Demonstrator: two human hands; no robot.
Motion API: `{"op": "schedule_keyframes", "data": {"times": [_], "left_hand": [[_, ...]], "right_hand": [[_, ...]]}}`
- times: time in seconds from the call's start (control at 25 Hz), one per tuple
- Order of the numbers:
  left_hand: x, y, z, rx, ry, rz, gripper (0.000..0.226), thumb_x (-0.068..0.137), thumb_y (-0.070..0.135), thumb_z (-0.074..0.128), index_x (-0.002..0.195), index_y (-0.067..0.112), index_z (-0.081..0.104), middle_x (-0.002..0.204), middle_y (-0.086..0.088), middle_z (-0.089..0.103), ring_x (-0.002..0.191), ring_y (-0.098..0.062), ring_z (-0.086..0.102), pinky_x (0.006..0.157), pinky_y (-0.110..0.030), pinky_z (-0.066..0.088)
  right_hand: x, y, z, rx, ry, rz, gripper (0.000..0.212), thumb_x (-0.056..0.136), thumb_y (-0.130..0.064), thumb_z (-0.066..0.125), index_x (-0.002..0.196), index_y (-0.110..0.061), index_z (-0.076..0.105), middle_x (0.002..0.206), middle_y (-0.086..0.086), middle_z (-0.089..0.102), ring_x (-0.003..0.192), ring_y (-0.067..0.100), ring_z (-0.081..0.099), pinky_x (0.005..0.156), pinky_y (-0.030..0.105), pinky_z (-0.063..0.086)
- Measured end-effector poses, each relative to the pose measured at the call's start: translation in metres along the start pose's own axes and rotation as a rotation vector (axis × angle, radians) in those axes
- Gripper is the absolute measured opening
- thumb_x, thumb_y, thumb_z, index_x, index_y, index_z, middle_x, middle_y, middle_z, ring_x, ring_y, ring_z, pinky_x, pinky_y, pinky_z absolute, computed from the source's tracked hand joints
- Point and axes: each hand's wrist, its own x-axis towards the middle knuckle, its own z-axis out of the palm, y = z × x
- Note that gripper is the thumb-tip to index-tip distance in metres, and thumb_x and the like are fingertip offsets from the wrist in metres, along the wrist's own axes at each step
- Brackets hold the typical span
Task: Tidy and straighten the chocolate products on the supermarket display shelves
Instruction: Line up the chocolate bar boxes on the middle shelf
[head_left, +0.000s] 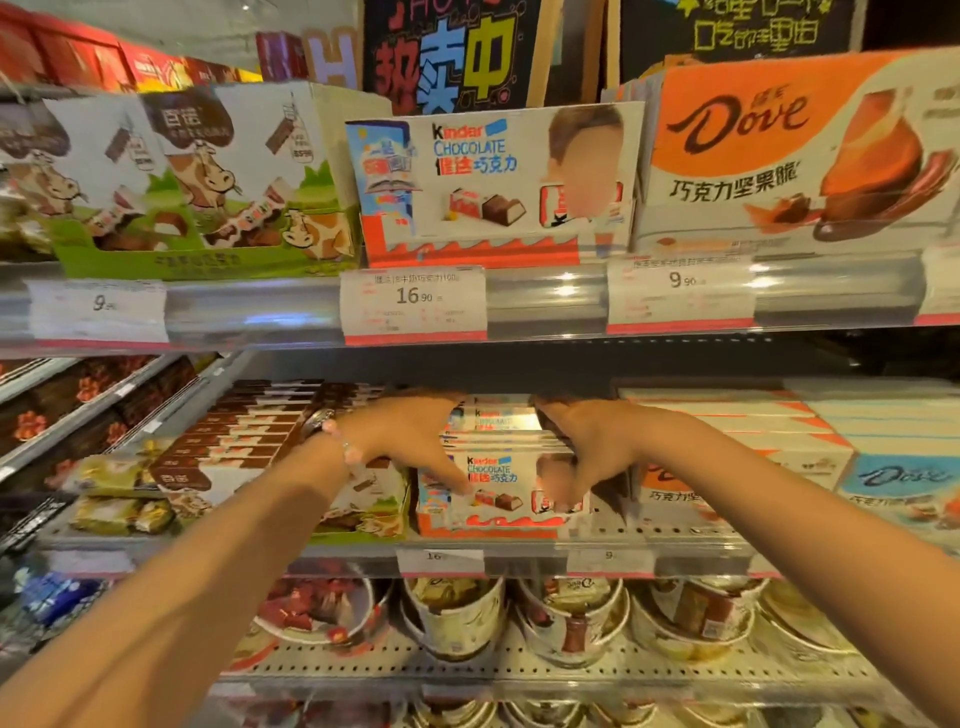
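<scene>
On the middle shelf a row of white and red Kinder chocolate boxes (496, 480) stands one behind another. My left hand (410, 441) grips the left side of the front boxes, fingers reaching down over the front face. My right hand (587, 447) holds the right side of the same row, thumb and fingers pinching the front box's edge. Left of the row sit brown and white cow-print chocolate boxes (244, 441). To the right stand orange Dove boxes (727, 457) and a blue Dove box (898, 488).
The top shelf carries a large Kinder box (498, 182), a cow-print display carton (197, 182) and an orange Dove box (800, 150), with price tags (413, 304) along the rail. Paper tubs of wrapped chocolates (457, 618) fill the lower shelf. Another shelf unit stands at the left.
</scene>
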Motion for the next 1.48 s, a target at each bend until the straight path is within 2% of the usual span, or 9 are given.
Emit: {"op": "schedule_keyframes", "data": {"times": [0.28, 0.4, 0.6, 0.72, 0.84, 1.0, 1.24, 1.32, 1.48], "left_hand": [[0.007, -0.003, -0.007, -0.098, -0.184, -0.026, 0.041, 0.068, 0.03, 0.081, 0.103, 0.035, 0.059, 0.097, 0.023, 0.07, 0.09, 0.003, 0.066, 0.071, -0.011, 0.052], [-0.005, -0.033, 0.003, -0.049, 0.102, -0.211, 0.05, 0.078, 0.027, 0.073, 0.122, 0.025, 0.049, 0.121, 0.002, 0.064, 0.104, -0.011, 0.063, 0.077, -0.018, 0.05], [0.003, 0.005, -0.001, 0.221, 0.039, 0.011, 0.061, 0.049, 0.061, 0.078, 0.094, 0.045, 0.041, 0.095, 0.019, 0.061, 0.084, 0.002, 0.062, 0.064, -0.016, 0.052], [0.0, 0.005, 0.0, 0.266, 0.066, 0.082, 0.055, 0.058, 0.055, 0.076, 0.096, 0.046, 0.038, 0.088, 0.023, 0.057, 0.078, 0.003, 0.06, 0.053, -0.01, 0.044], [0.0, 0.008, 0.002, 0.39, 0.016, 0.176, 0.068, 0.063, 0.058, 0.07, 0.118, 0.036, 0.036, 0.103, 0.022, 0.053, 0.086, -0.002, 0.054, 0.062, -0.016, 0.045], [0.002, 0.007, 0.0, 0.315, 0.029, 0.174, 0.06, 0.069, 0.054, 0.071, 0.119, 0.034, 0.043, 0.106, 0.016, 0.059, 0.092, -0.005, 0.059, 0.069, -0.022, 0.052], [0.001, 0.008, 0.001, 0.24, 0.04, 0.114, 0.05, 0.068, 0.053, 0.072, 0.101, 0.04, 0.037, 0.087, 0.025, 0.05, 0.079, 0.002, 0.054, 0.058, -0.013, 0.04], [0.002, 0.006, 0.002, 0.258, 0.057, 0.095, 0.053, 0.066, 0.056, 0.072, 0.104, 0.038, 0.041, 0.101, 0.022, 0.053, 0.096, -0.006, 0.056, 0.069, -0.02, 0.047], [0.003, 0.001, 0.002, 0.388, 0.122, 0.055, 0.084, 0.059, 0.066, 0.069, 0.127, 0.033, 0.033, 0.145, 0.009, 0.028, 0.136, -0.017, 0.023, 0.104, -0.042, 0.033]], "right_hand": [[0.013, 0.0, -0.008, 0.024, -0.032, -0.034, 0.096, 0.057, -0.044, 0.084, 0.137, -0.02, 0.036, 0.134, 0.0, 0.047, 0.123, 0.022, 0.045, 0.104, 0.039, 0.04], [0.012, -0.001, -0.007, 0.056, -0.016, -0.038, 0.082, 0.056, -0.041, 0.086, 0.124, -0.023, 0.045, 0.119, -0.002, 0.057, 0.108, 0.018, 0.054, 0.095, 0.033, 0.047], [0.001, -0.006, -0.001, 0.046, 0.121, -0.072, 0.082, 0.052, -0.042, 0.086, 0.117, -0.023, 0.039, 0.106, -0.005, 0.055, 0.098, 0.016, 0.055, 0.08, 0.028, 0.05], [-0.002, -0.009, 0.008, -0.062, 0.196, -0.042, 0.095, 0.057, -0.045, 0.083, 0.132, -0.02, 0.03, 0.126, 0.002, 0.049, 0.112, 0.021, 0.049, 0.089, 0.036, 0.048], [-0.002, -0.009, 0.002, -0.037, 0.007, -0.066, 0.106, 0.065, -0.054, 0.075, 0.145, -0.025, 0.012, 0.148, 0.003, 0.031, 0.135, 0.027, 0.03, 0.106, 0.041, 0.036], [0.006, -0.006, -0.013, 0.363, 0.045, -0.028, 0.084, 0.075, -0.079, 0.034, 0.145, -0.032, 0.025, 0.15, -0.006, 0.034, 0.136, 0.02, 0.035, 0.104, 0.033, 0.029], [0.04, -0.002, -0.001, 0.351, 0.179, 0.091, 0.023, 0.097, -0.034, 0.037, 0.118, -0.03, 0.047, 0.111, -0.006, 0.052, 0.093, 0.013, 0.047, 0.079, 0.026, 0.035], [0.042, -0.001, -0.003, 0.383, 0.181, 0.106, 0.012, 0.097, -0.034, 0.038, 0.103, -0.032, 0.049, 0.105, -0.007, 0.054, 0.095, 0.016, 0.05, 0.079, 0.026, 0.036], [0.026, -0.003, -0.011, 0.343, 0.237, 0.004, 0.038, 0.098, -0.033, 0.04, 0.125, -0.008, 0.053, 0.13, 0.009, 0.053, 0.117, 0.028, 0.05, 0.092, 0.033, 0.04]]}}
